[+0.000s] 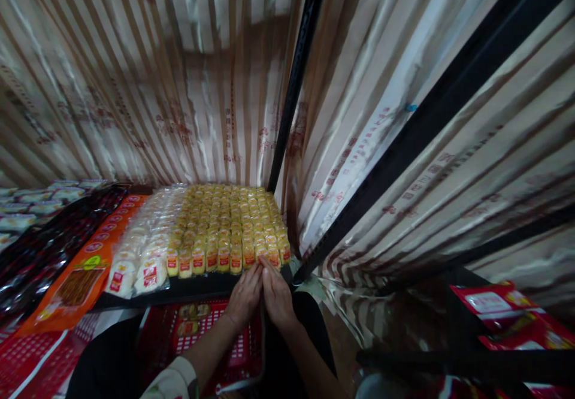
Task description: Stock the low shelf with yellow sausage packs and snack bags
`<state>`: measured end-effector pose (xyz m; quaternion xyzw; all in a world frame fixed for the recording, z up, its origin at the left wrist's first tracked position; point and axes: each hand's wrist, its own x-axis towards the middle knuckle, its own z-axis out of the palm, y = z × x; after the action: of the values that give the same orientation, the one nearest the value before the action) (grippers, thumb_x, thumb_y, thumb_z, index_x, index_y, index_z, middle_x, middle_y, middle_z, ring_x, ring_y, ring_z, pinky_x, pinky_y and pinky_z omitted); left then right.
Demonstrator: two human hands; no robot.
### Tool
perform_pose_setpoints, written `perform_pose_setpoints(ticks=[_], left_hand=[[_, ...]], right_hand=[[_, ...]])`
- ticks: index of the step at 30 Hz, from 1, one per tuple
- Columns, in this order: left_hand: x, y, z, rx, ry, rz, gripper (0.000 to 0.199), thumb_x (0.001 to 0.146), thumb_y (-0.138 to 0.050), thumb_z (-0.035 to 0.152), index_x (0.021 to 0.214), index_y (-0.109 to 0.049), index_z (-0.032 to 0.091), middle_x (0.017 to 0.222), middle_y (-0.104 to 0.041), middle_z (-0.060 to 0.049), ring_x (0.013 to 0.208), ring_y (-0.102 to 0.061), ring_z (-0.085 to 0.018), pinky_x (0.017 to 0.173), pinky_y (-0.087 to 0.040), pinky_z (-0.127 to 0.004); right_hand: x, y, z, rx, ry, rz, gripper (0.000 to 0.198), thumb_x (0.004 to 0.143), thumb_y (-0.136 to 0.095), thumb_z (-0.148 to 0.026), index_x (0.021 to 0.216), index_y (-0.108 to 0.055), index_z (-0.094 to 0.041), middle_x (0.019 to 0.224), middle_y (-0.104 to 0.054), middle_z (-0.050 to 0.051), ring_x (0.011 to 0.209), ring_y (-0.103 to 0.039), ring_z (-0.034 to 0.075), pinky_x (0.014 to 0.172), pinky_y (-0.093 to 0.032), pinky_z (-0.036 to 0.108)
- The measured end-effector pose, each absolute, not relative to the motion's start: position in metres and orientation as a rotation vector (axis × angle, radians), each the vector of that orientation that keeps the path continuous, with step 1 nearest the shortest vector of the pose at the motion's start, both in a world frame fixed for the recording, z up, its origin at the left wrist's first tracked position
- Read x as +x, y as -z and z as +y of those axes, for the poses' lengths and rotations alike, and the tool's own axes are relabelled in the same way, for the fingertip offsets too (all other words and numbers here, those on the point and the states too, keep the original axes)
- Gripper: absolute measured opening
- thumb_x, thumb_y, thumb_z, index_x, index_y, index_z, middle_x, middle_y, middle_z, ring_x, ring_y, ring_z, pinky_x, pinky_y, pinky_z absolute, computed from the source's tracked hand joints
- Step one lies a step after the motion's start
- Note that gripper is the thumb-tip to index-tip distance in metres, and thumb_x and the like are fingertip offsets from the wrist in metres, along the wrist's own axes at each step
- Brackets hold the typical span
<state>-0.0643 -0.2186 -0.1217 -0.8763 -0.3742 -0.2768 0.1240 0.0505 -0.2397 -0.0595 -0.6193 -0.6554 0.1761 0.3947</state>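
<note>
Pressing both hands together at the shelf's front edge, my left hand (244, 296) and right hand (276, 294) touch the yellow packs (229, 225) with flat, nearly closed fingers, gripping nothing; gentle, even nudges should keep rows straight.

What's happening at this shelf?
A person's left hand and right hand are pressed together at the front edge of a black shelf, touching the front row of small yellow packets with red labels. White wrapped packets lie beside them, and a red plastic basket sits below.
</note>
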Motion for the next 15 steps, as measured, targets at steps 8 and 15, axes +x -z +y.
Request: perform_pose_setpoints(ticks=[8,15], left_hand=[[-0.062,0.127,-0.207,-2.489,0.918,-1.017,0.043,0.087,-0.037,0.016,0.128,-0.048,0.009,0.121,-0.06,-0.013,0.119,-0.049,-0.02,0.095,-0.043,-0.032],[-0.059,0.126,-0.208,-2.511,0.709,-1.176,0.04,0.084,-0.041,0.024,0.119,-0.058,0.012,0.116,-0.062,-0.011,0.115,-0.051,-0.02,0.097,-0.038,-0.032]], right_hand=[[0.04,0.015,-0.196,-1.662,-0.137,-1.871,0.052,0.095,-0.022,-0.032,0.129,-0.049,-0.004,0.135,-0.049,0.014,0.133,-0.034,0.022,0.11,-0.03,0.042],[0.03,0.003,-0.135,-1.92,-0.081,-2.049,0.053,0.096,-0.024,-0.035,0.13,-0.047,-0.001,0.134,-0.049,0.018,0.134,-0.031,0.025,0.113,-0.013,0.042]])
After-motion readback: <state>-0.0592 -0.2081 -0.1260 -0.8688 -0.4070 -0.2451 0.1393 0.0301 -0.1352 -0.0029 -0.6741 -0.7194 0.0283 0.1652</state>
